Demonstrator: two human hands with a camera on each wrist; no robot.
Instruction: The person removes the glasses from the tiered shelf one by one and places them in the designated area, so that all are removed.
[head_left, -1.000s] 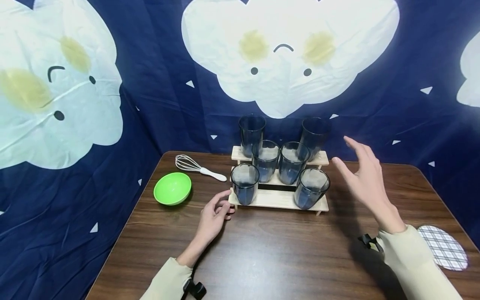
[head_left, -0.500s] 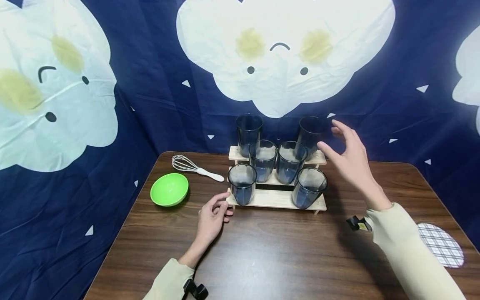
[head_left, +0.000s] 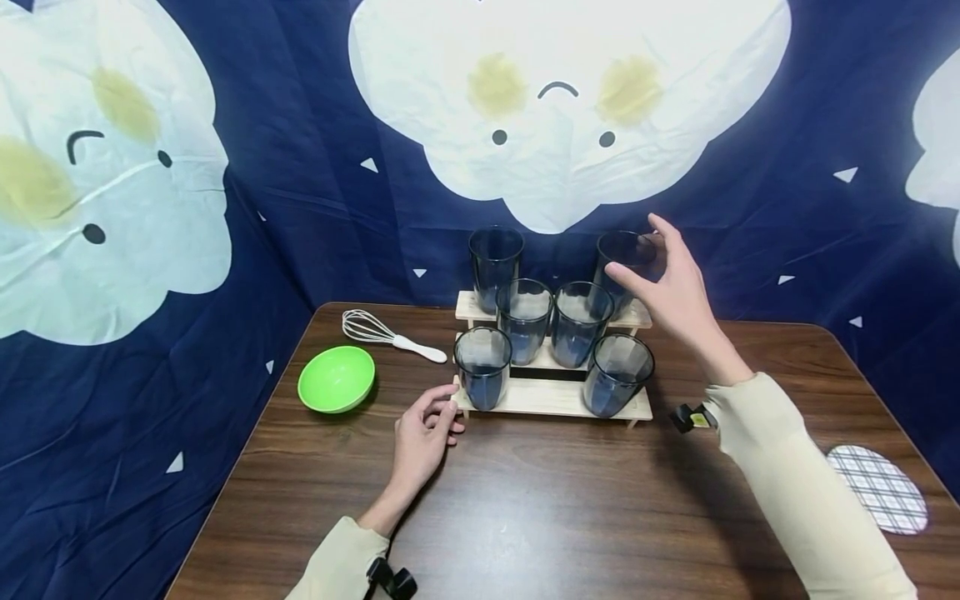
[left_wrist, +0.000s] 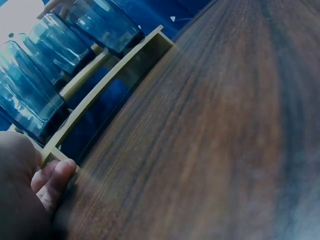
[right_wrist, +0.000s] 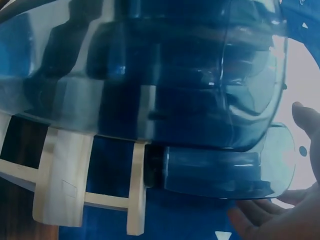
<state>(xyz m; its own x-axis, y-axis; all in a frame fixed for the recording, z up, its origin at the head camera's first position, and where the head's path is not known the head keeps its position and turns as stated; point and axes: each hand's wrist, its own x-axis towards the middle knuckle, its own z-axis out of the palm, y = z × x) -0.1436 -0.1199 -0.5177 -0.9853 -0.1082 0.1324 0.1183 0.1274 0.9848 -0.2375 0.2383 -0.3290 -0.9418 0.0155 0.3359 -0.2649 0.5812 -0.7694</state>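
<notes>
A three-tier wooden rack (head_left: 551, 397) stands on the table holding several tinted drinking glasses, two on each step. My left hand (head_left: 420, 442) holds the left end of its lowest step, fingers curled at the corner in the left wrist view. At the top step's right end stands the back right glass (head_left: 615, 271). Around its upper part my right hand (head_left: 675, 287) is spread, thumb in front and fingers at the far side. The right wrist view shows that glass (right_wrist: 215, 172) lying between thumb and fingers, which are not closed on it; a nearer glass (right_wrist: 190, 75) fills much of that view.
Left of the rack are a white whisk (head_left: 393, 337) and a green bowl (head_left: 337, 380). A checked oval mat (head_left: 879, 490) lies at the table's right edge. Behind the table hangs a dark blue cloth (head_left: 315, 208) with cloud prints.
My right hand has moved left and forward from beside the rack to the back right glass. My left hand has stayed at the rack's end. The glasses have not moved.
</notes>
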